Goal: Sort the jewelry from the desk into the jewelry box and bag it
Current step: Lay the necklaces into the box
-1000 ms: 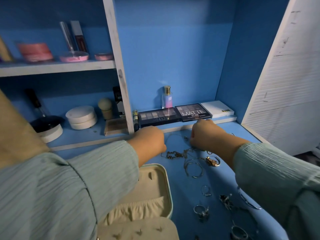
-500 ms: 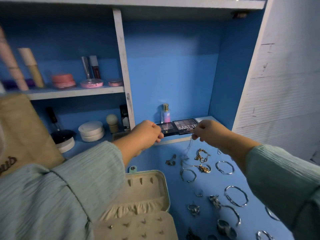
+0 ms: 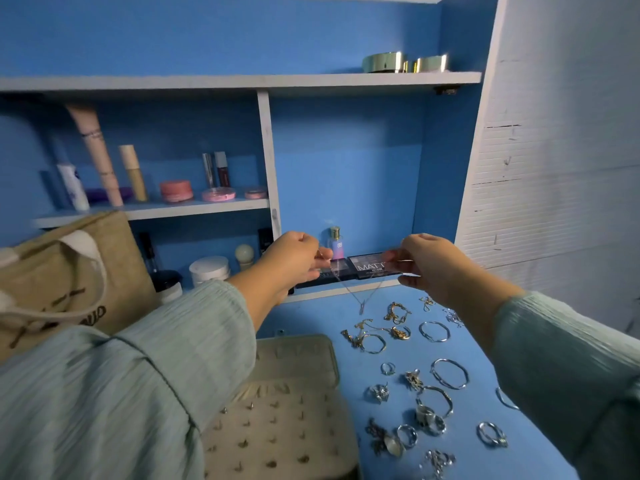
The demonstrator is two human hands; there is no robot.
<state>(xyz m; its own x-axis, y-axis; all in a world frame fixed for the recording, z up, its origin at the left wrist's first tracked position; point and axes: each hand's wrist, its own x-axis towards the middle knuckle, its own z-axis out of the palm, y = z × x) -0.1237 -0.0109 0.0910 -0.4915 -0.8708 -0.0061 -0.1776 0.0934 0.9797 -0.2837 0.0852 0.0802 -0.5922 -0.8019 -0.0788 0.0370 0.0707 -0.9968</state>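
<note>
The rings [image 3: 429, 417] and bangles [image 3: 449, 373] are shiny metal on a smooth, matt-painted worktop [image 3: 478, 420]. The box [image 3: 277, 427] has soft padded lining. The bag [image 3: 69, 271] is coarse woven cloth.

A blue back wall [image 3: 346, 161] sits behind white shelves [image 3: 242, 80], with what may be a white slatted panel [image 3: 554, 202] to its right.

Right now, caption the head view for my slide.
Left hand and right hand hold a thin necklace stretched above the jewelry-strewn blue desk, beside the open jewelry box.
</note>
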